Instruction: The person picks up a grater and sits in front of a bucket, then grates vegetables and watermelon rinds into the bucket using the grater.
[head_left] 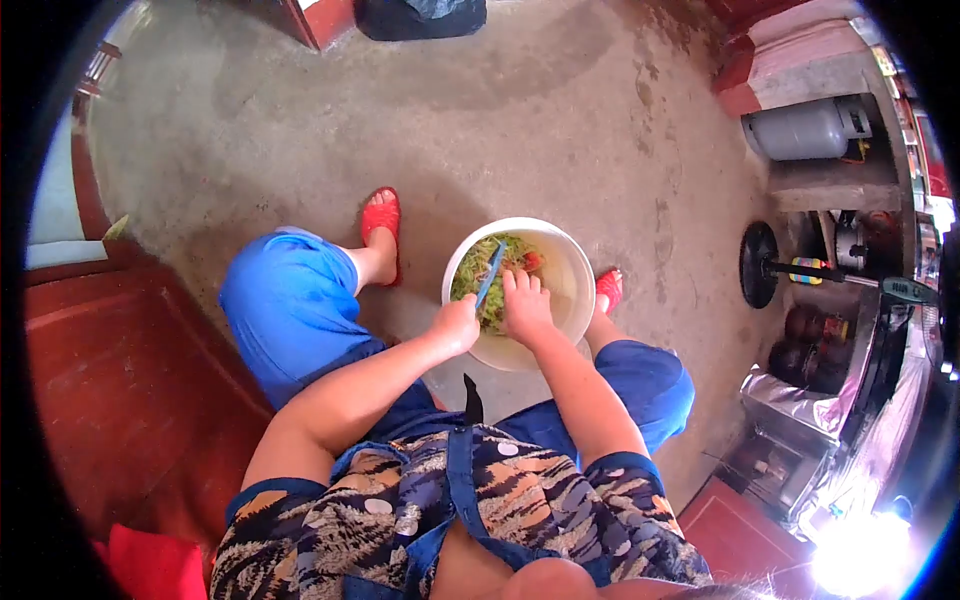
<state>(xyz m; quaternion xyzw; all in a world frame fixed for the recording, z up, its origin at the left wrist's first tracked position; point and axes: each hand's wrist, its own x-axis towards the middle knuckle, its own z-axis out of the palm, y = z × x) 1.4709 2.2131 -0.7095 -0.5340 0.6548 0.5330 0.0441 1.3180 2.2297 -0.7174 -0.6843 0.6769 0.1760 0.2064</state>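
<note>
A white bucket (583, 290) stands on the floor between my feet, holding shredded green vegetables (470, 268) and a small red piece (533, 262) I cannot identify. My left hand (457, 325) is closed round the handle of a knife (490, 272), whose bluish blade slants over the greens. Inside the bucket, my right hand (525, 303) lies on the greens beside the blade, palm down with its fingers apart. What is under those fingers is hidden. The bucket's bottom is covered by the greens.
Red slippers (385, 230) are on my feet, either side of the bucket. At the right are a grey gas cylinder (795, 132) on a shelf and a black round-based stand (758, 264). Reddish-brown furniture (140, 370) is at my left. A dark container (420, 20) sits ahead.
</note>
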